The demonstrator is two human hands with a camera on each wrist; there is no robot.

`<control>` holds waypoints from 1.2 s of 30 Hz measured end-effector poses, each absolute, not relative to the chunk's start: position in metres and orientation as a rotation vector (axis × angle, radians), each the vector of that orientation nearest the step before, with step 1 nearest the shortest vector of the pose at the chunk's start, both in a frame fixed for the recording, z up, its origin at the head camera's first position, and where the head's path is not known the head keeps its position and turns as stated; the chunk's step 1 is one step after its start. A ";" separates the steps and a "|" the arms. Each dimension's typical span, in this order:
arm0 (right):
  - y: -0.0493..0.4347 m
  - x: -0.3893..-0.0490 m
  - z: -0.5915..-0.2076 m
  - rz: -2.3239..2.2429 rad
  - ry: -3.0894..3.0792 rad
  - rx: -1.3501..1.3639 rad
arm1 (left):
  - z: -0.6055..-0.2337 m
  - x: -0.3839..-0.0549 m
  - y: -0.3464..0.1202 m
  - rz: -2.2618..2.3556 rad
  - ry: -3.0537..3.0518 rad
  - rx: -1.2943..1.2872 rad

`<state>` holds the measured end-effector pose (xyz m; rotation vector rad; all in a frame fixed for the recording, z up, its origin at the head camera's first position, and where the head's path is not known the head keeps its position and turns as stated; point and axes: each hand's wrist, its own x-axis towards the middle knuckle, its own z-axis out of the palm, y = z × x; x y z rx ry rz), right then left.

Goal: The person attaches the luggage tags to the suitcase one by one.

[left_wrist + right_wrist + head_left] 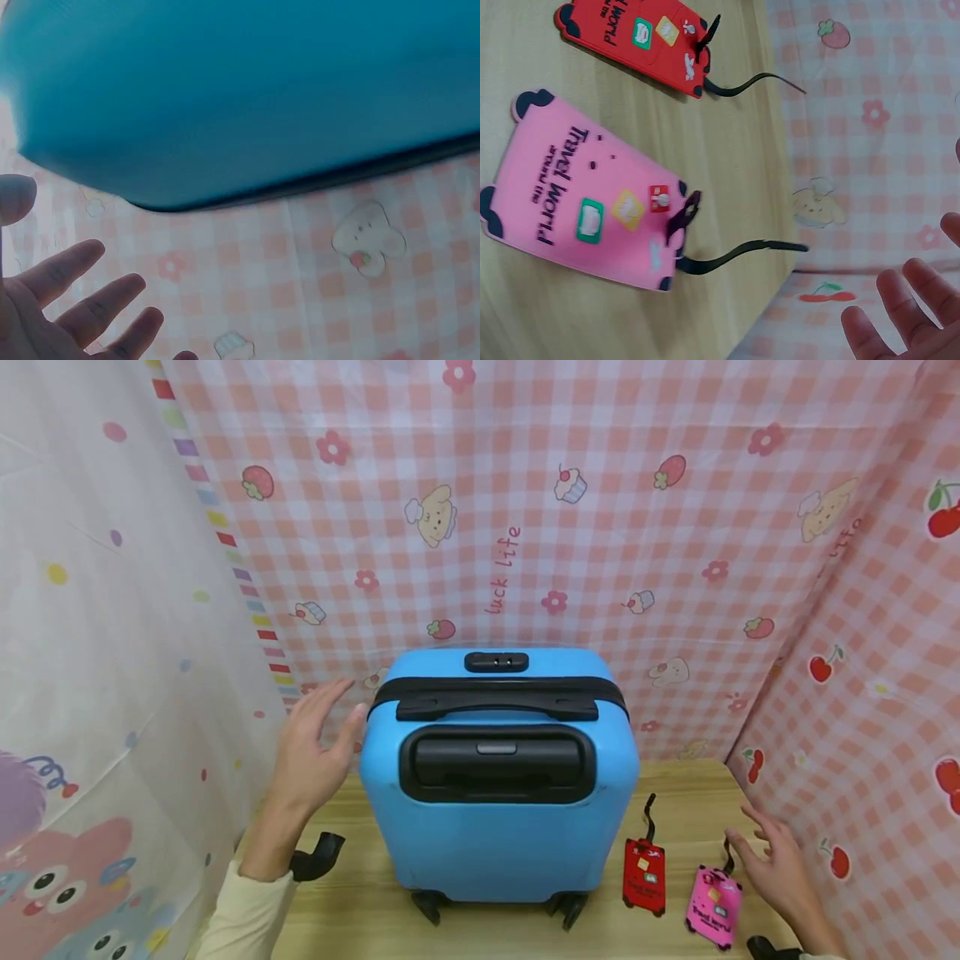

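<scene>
Blue suitcase (pixel 495 852): between the two hands, upright on black wheels (pixel 427 906) on the desk (pixel 337 910); black handle (pixel 495 764) lies down in its recess, black lock (pixel 497 662) farther from the hands.
Left hand (pixel 315 756): raised just beside the suitcase's upper left edge; fingers extended and parted, grasping nothing.
Right hand (pixel 776 864): fingers loose, released; near the pink tag, its fingertips apart from the strap in the right wrist view.
Pink luggage tag (pixel 712 906): flat on the desk, just left of the right hand; "Travel World" lettering, black strap (pixel 703 267).
Red luggage tag (pixel 643 872): farther left of the right hand, between pink tag and suitcase.
Backdrop: pink checked cloth (pixel 525 485) beyond both hands; white cloth (pixel 150 635) left of the left hand.
</scene>
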<state>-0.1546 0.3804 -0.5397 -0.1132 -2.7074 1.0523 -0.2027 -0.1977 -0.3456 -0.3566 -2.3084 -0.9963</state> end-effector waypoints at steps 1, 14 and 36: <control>0.382 -0.154 -0.542 1.077 -2.708 -0.127 | -0.345 -0.203 -0.196 -1.013 -2.312 -0.358; 0.400 -0.140 -0.576 1.535 -2.607 -0.725 | -0.337 -0.204 -0.173 -1.208 -2.333 -0.448; 0.391 -0.146 -0.617 1.890 -2.308 -1.035 | -0.346 -0.202 -0.164 -1.440 -2.364 -0.527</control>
